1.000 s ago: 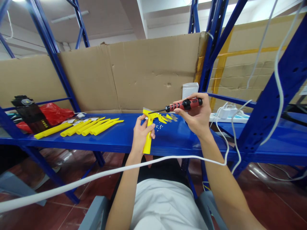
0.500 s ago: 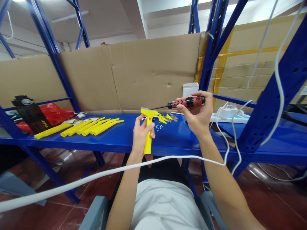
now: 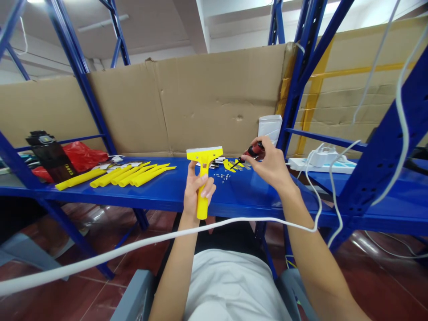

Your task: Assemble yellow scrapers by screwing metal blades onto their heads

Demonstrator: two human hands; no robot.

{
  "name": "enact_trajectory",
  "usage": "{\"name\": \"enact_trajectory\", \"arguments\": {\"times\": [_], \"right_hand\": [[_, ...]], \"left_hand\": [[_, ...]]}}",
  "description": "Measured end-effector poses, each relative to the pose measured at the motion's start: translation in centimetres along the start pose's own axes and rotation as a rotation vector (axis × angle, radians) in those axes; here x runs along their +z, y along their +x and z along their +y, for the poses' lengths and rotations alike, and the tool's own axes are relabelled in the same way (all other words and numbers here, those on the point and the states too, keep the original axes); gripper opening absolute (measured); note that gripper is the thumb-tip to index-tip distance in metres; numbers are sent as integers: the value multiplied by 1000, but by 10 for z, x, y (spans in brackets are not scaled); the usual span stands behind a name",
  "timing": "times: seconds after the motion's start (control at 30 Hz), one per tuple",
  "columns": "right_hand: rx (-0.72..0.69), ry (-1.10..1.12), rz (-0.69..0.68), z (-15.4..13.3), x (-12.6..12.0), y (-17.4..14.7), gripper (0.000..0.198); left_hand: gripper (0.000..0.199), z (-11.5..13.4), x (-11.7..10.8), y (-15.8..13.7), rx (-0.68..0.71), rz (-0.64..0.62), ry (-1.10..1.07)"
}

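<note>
Upright in my left hand [image 3: 196, 191] is a yellow scraper [image 3: 202, 206], its wide head and pale blade edge at the top. My fingers wrap round its handle. My right hand [image 3: 270, 161] grips a red and black screwdriver [image 3: 253, 152], whose dark shaft slants down to the left, apart from the scraper. Behind and below the tip, small yellow pieces [image 3: 229, 165] and flat metal blades lie on the blue bench [image 3: 247, 191]. Several tiny screws [image 3: 222, 176] are scattered between my hands.
Several yellow handles [image 3: 147, 175] lie in a row at the left. Beyond them are a dark bottle [image 3: 50, 156] and a red plastic bag [image 3: 82, 154]. A white box [image 3: 269, 127] stands at the cardboard wall. A white cable [image 3: 133, 247] crosses in front of my forearms; a power strip [image 3: 344, 166] sits at right.
The screwdriver has come away from the scraper head, and my right hand has tilted it downward. My left hand has turned the scraper so its wide face shows.
</note>
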State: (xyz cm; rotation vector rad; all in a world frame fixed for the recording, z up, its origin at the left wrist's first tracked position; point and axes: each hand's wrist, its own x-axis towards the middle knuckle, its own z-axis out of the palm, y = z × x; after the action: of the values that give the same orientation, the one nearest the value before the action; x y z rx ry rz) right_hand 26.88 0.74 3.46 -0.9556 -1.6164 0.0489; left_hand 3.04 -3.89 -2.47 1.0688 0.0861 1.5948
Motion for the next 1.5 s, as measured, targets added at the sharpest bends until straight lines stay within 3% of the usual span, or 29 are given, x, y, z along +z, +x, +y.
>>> {"name": "enact_trajectory", "arguments": {"times": [0.23,0.43,1.1,1.33,1.5], "right_hand": [[-20,-27,-72,4,0,-1,55],[-13,-9,-86,3,1,-1,64],[-20,94,123,-8,0,-2,53],[-45,211,206,-7,0,-2,56],[-27,377,209,-1,-1,0,61]], "left_hand": [[61,-1,0,-2,-16,86,122],[62,1,5,-2,-20,76,121],[57,2,8,-2,-33,84,69],[60,-1,3,11,-90,230,12],[57,-5,0,17,-53,375,-37]]}}
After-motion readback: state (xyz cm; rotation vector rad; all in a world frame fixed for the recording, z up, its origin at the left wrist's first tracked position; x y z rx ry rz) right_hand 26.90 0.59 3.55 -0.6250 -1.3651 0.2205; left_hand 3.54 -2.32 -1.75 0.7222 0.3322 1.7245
